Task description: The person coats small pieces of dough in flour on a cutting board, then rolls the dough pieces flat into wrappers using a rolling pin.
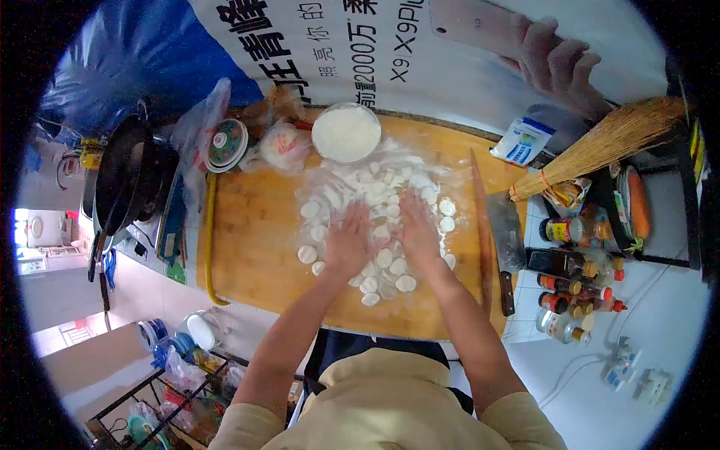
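Note:
My left hand [349, 238] lies flat, palm down, with its fingers stretched out over the floured dough pieces. Beside it my right hand [417, 226] is also flat and open, fingers pointing away from me, resting on more pieces. Small round dough pieces [406, 283] lie scattered around and between both hands, some whole and rounded, some flattened. Loose white flour dusts the wooden board [255, 232] under them. What lies directly beneath my palms is hidden. Beyond my hands stands a bowl of flour [346, 133].
A long thin wooden rolling pin [481, 232] and a cleaver [507, 232] lie at the board's right edge. Further right are a straw broom [600, 146] and several seasoning bottles [559, 262]. Plastic bags [285, 146], a lidded pot [226, 144] and black pans [127, 176] stand left.

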Demonstrator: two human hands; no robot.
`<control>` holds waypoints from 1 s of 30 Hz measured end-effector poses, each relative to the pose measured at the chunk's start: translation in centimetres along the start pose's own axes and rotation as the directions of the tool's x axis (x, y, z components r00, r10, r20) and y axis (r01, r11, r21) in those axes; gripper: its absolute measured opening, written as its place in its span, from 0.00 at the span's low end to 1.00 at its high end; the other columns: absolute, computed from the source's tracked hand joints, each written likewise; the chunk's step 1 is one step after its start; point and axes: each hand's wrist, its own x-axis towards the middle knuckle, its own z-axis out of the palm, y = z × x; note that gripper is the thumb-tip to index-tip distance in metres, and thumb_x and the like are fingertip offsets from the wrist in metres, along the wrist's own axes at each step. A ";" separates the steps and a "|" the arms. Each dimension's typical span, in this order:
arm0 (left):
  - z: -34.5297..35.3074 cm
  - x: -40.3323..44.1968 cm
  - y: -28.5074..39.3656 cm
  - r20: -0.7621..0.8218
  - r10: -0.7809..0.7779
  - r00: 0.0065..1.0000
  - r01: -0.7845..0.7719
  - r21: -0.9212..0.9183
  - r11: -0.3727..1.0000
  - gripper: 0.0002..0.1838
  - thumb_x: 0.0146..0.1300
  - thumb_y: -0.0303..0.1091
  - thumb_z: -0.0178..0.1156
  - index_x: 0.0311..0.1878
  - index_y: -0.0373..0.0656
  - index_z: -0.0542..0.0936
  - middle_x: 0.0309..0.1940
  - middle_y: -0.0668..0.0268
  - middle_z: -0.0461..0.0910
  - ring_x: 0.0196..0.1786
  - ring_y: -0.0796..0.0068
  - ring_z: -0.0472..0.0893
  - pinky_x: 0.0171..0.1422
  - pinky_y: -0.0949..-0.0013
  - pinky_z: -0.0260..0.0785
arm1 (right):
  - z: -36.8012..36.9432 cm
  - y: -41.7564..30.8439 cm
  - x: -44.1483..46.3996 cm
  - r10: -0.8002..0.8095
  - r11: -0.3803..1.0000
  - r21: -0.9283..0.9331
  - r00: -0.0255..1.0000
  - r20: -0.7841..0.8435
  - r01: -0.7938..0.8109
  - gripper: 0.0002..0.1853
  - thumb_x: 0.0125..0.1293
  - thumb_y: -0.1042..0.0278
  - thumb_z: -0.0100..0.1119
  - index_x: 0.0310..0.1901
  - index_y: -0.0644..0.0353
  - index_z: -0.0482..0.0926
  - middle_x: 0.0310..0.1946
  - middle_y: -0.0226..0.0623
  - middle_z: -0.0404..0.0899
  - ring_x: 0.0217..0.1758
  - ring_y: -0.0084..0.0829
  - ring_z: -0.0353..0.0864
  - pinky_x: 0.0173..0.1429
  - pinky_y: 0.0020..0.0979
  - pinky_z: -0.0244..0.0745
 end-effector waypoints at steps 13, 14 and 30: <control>0.2 4.6 4.4 -0.419 -0.287 0.862 0.039 -0.510 0.860 0.16 0.52 0.35 0.66 0.43 0.41 0.77 0.39 0.61 0.79 0.45 0.55 0.76 0.52 0.53 0.66 | -0.6 0.0 -1.5 0.116 0.987 0.122 0.988 -0.106 -0.103 0.25 0.64 0.73 0.49 0.64 0.66 0.67 0.65 0.52 0.65 0.69 0.51 0.61 0.75 0.47 0.50; 0.3 4.6 4.4 -0.421 -0.313 0.851 0.017 -0.575 0.818 0.15 0.51 0.34 0.66 0.42 0.41 0.77 0.39 0.59 0.79 0.43 0.54 0.77 0.50 0.54 0.68 | -0.7 -0.1 -1.2 0.104 0.989 0.123 0.984 -0.143 -0.087 0.25 0.65 0.73 0.49 0.64 0.65 0.67 0.65 0.52 0.65 0.69 0.51 0.61 0.75 0.47 0.51; 1.9 0.3 -7.6 -0.456 -0.068 0.888 0.044 -0.062 0.997 0.20 0.62 0.36 0.58 0.55 0.39 0.76 0.52 0.56 0.78 0.56 0.58 0.77 0.60 0.57 0.69 | 0.5 -3.3 -1.9 0.029 0.992 -0.124 0.998 0.051 -0.023 0.28 0.65 0.69 0.54 0.66 0.67 0.62 0.64 0.50 0.65 0.69 0.48 0.62 0.75 0.46 0.53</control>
